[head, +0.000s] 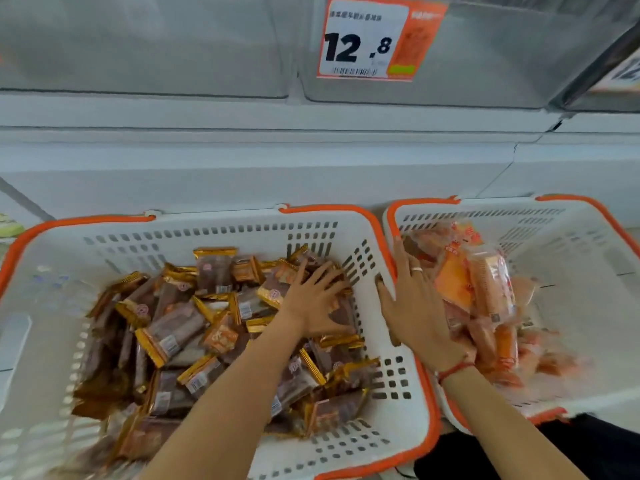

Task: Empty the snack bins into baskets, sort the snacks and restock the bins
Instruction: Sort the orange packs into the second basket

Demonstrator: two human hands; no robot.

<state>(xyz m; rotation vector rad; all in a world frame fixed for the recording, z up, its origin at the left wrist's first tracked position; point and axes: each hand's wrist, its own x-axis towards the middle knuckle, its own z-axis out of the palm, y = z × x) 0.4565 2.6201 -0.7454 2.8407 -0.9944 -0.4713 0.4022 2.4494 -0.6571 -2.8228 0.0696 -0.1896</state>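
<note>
- Left basket (pixel 221 233), white with orange rim: holds the brown gold-edged snack packs (pixel 173 337) with a few orange packs among them; sorting looks unfinished.
- Right basket (pixel 568 237), touching the left one: holds the orange snack packs (pixel 485 289), piled at its near-left side, probably the sorted pile.
- Clear bins (pixel 173 46) above on the shelf, one bearing a price tag (pixel 374 38): look emptied, restocking not begun.
- Left hand (pixel 315 299): fingers spread flat on the brown packs, gripping nothing, forearm reaching forward.
- Right hand (pixel 415 306): fingers straight, palm against the orange pile, beside the shared rims; apparently steadying it.
</note>
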